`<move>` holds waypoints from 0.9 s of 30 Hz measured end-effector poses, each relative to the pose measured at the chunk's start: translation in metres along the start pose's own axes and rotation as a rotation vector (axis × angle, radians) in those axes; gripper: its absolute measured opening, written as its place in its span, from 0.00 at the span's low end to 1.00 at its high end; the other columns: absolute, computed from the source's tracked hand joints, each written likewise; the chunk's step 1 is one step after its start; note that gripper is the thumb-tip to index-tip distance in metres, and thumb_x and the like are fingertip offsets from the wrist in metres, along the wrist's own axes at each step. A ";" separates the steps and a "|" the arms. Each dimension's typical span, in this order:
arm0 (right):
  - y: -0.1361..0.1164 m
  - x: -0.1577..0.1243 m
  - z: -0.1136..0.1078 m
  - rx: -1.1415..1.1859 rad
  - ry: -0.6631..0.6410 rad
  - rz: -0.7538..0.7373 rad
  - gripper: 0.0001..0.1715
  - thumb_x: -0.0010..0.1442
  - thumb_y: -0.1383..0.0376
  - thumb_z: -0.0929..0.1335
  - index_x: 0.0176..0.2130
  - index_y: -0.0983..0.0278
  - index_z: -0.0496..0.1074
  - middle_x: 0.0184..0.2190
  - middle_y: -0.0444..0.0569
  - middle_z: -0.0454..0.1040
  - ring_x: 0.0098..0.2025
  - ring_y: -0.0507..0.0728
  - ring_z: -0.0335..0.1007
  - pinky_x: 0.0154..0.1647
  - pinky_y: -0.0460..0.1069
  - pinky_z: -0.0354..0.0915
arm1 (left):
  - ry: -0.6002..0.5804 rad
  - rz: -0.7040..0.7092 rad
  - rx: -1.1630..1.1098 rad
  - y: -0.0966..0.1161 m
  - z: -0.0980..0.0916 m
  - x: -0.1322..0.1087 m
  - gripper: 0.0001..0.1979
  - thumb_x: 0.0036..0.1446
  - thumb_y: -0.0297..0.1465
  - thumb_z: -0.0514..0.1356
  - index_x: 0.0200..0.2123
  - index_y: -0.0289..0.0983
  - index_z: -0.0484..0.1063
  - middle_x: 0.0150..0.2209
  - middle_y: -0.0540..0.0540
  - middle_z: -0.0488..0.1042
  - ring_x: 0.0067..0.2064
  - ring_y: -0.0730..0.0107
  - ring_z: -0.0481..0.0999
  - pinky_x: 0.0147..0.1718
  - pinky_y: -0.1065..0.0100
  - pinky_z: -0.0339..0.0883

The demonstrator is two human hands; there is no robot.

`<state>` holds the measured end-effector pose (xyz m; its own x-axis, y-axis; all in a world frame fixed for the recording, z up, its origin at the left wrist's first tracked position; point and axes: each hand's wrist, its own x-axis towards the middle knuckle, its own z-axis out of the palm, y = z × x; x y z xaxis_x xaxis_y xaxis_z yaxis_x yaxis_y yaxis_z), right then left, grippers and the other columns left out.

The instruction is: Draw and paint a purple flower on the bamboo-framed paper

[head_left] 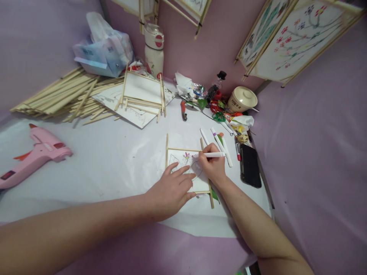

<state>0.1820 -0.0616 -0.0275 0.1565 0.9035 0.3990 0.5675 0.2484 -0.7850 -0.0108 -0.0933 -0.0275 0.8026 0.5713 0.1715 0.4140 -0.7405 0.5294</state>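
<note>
Left hand (172,189): lower centre, fingers spread flat on the panel (178,156), pinning it down.
Right hand (212,166): just right of it, pinching a pen (213,154), tip on the paper.
Panel: centre of frame, flat on the table (114,152).
Handling: probably light; stick border stiff, paper thin and tearable. Grip the sticks, not the sheet.
Surroundings: phone (250,166) right, glue gun (37,151) left.

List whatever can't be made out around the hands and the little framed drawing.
1. Head view: the lower part of the framed drawing is covered by the left hand and the right hand, which grips a marker.
2. Head view: the pink glue gun is cut off at its rear by the left edge.
3. Head view: the print on the cream tub is too small to read.
</note>
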 end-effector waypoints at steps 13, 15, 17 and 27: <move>0.000 -0.002 0.001 0.047 -0.090 0.006 0.10 0.55 0.67 0.67 0.25 0.61 0.62 0.18 0.37 0.61 0.21 0.49 0.56 0.23 0.46 0.54 | -0.021 -0.006 -0.003 0.002 -0.004 0.002 0.15 0.68 0.36 0.48 0.40 0.37 0.72 0.56 0.43 0.73 0.66 0.54 0.59 0.64 0.46 0.42; 0.001 -0.002 0.001 0.050 -0.096 0.006 0.10 0.55 0.66 0.67 0.25 0.61 0.62 0.18 0.37 0.61 0.21 0.49 0.56 0.23 0.45 0.54 | -0.024 -0.005 -0.005 0.002 -0.004 0.002 0.15 0.68 0.37 0.48 0.40 0.37 0.72 0.56 0.43 0.73 0.66 0.53 0.59 0.64 0.45 0.42; 0.001 -0.002 0.001 0.040 -0.093 0.001 0.10 0.55 0.66 0.67 0.25 0.61 0.62 0.18 0.37 0.60 0.21 0.49 0.56 0.23 0.46 0.54 | -0.025 -0.001 -0.006 0.001 -0.003 0.002 0.16 0.68 0.37 0.47 0.40 0.36 0.71 0.56 0.43 0.73 0.66 0.53 0.59 0.64 0.45 0.42; 0.000 -0.001 0.001 0.044 -0.056 -0.001 0.10 0.54 0.67 0.67 0.25 0.60 0.61 0.18 0.37 0.60 0.21 0.50 0.56 0.23 0.46 0.55 | -0.036 -0.008 -0.005 0.001 -0.003 0.002 0.15 0.68 0.36 0.47 0.41 0.36 0.72 0.57 0.43 0.73 0.66 0.52 0.59 0.64 0.45 0.42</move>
<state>0.1815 -0.0624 -0.0285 0.1100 0.9208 0.3741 0.5312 0.2637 -0.8052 -0.0101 -0.0920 -0.0238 0.8144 0.5638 0.1374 0.4179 -0.7342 0.5351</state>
